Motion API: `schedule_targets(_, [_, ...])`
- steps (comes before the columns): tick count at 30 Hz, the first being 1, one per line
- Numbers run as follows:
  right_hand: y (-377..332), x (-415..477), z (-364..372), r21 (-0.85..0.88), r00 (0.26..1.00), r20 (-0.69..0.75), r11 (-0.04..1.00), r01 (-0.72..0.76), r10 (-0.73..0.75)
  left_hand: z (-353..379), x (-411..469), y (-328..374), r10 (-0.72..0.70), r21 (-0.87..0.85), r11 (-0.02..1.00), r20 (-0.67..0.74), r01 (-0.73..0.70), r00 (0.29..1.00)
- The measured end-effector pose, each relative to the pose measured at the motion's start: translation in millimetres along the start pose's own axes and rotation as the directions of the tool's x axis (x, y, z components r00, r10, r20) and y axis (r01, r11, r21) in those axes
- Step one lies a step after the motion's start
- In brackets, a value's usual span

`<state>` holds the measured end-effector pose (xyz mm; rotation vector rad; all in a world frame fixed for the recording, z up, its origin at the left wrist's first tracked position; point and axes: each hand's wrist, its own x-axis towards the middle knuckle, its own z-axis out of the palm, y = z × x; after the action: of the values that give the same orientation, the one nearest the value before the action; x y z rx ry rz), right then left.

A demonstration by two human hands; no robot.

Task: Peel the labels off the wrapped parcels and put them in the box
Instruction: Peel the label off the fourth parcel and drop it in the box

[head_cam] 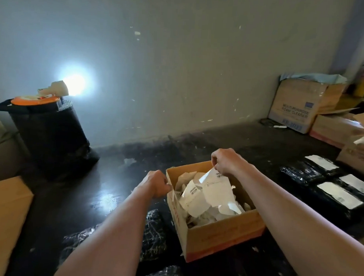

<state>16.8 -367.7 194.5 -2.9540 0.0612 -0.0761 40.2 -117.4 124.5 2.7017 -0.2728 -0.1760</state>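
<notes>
I'm looking at browns, whites and blacks on a glossy dark floor (92, 188).
The box (225, 230) is showing plain brown card, with red lettering running down its left wall and a reddish band along the bottom. The labels (195, 200) heaped inside are reading white with small black barcodes, and one label (205, 177) above them is catching the light brighter still. At the floor's right edge the parcels (311, 183) are shining black, each wearing a white sticker (340, 195). Along the far edge I'm seeing a black bin (51, 133) topped in orange and a brown carton (291, 108) printed in blue.
</notes>
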Motion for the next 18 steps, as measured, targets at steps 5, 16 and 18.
schedule_targets(5, [38, 20, 4, -0.006, 0.997, 0.02, 0.997, 0.076, -0.076, 32, 2, 21, -0.149, -0.051, 0.988, -0.007, 0.149, 0.989])
schedule_targets(16, [66, 47, 24, 0.063, 0.968, -0.045, 0.966, 0.251, -0.248, 83, -15, 39, -0.366, -0.409, 0.835, 0.085, 0.367, 0.927])
schedule_targets(18, [64, 49, 25, 0.087, 0.962, -0.036, 0.958, 0.273, -0.271, 87, -16, 42, -0.397, -0.478, 0.787, 0.091, 0.39, 0.913])
